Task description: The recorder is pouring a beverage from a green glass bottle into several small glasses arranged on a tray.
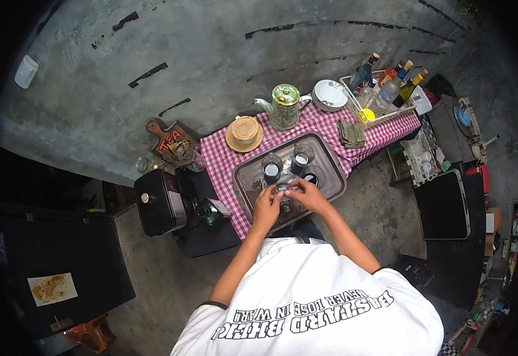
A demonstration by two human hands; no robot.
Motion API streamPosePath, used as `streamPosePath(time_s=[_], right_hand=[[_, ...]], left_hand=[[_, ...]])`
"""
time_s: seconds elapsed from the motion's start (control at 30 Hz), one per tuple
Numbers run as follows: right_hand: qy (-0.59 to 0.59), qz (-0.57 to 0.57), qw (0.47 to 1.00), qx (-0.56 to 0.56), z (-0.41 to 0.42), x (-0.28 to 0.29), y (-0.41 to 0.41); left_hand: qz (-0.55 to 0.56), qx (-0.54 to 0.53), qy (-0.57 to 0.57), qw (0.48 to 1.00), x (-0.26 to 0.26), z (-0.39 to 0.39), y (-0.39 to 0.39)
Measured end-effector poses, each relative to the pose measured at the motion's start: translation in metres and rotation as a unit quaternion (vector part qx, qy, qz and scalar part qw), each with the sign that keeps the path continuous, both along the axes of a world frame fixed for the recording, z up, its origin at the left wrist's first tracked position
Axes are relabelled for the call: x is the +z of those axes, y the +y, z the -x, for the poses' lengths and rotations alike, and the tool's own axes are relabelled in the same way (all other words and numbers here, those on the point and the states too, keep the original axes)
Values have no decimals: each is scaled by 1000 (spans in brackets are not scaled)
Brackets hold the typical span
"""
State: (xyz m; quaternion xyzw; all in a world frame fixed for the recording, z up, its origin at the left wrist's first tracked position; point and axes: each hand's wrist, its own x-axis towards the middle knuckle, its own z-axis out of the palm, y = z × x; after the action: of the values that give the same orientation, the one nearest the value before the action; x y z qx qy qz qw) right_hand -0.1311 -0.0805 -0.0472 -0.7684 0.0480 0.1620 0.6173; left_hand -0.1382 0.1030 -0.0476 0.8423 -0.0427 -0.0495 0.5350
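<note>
My left hand [267, 203] and my right hand [305, 195] meet over the near part of a metal serving tray [340, 187]. Their fingertips pinch a small, pale item [282, 188] too small to name, just above a clear glass. Beyond my hands, on the tray, stand glass mugs: one at the left [272, 168], one at the back [303, 156] and one at the right [313, 176]. Each seems to hold a dark liquid, and bright reflections show in two. The fingers partly hide the glass beneath them.
On the checked tablecloth [216, 153] stand a lidded cup on a saucer [244, 133], a green enamel teapot [285, 109], stacked plates [330, 94], a folded cloth [351, 134] and a basket of bottles [386, 118]. A black appliance [156, 202] stands left, near a green glass item [208, 212].
</note>
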Motion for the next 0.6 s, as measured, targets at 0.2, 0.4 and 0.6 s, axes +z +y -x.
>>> streamPosePath(time_s=[0.2,0.4,0.6], right_hand=[[1,15,1000,8,-1,4,-1],[10,6,1000,11,-1,-1,-2],[-4,17,1000,4,-2,-6,-2]], left_hand=[[-20,-25,1,999,7,-4,3],[-43,-90,-13,995,16,-10,10],[-22,-63,11,998,7,-8,6]])
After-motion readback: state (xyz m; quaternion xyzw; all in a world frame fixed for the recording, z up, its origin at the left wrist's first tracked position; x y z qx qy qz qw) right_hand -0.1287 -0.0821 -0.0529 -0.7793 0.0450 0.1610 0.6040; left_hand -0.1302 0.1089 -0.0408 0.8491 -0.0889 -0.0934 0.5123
